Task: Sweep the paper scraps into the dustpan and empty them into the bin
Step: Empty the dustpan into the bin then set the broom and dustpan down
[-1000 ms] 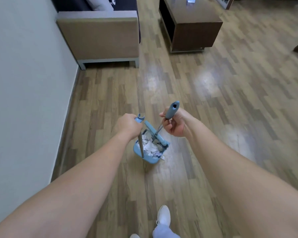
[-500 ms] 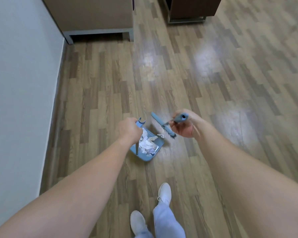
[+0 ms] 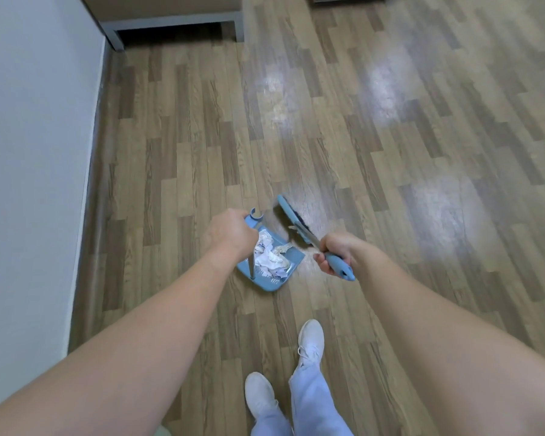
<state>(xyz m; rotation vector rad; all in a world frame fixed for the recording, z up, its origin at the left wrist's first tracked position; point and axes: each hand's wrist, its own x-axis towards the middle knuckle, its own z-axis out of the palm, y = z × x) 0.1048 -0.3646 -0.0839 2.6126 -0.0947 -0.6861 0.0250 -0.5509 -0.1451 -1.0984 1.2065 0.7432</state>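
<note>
A blue dustpan [image 3: 291, 265] hangs just above the wooden floor, holding a heap of white paper scraps [image 3: 272, 258]. My left hand [image 3: 230, 232] grips the top of its long upright handle [image 3: 251, 247]. My right hand [image 3: 337, 254] is closed around the blue grip of a small broom [image 3: 293, 220]. The broom's dark bristled head points up and away, just right of the dustpan and off the floor. One scrap seems to cling to the broom. No bin is in view.
A pale wall [image 3: 29, 152] runs along the left. The foot of a sofa [image 3: 170, 23] stands at the top left. My two white shoes [image 3: 310, 341] are on the floor [image 3: 390, 136] below the dustpan.
The view has tilted further down and the sofa has slid up out of frame. My right hand swung the broom's head out of the dustpan and up to the right. The dustpan stays in my left hand.
</note>
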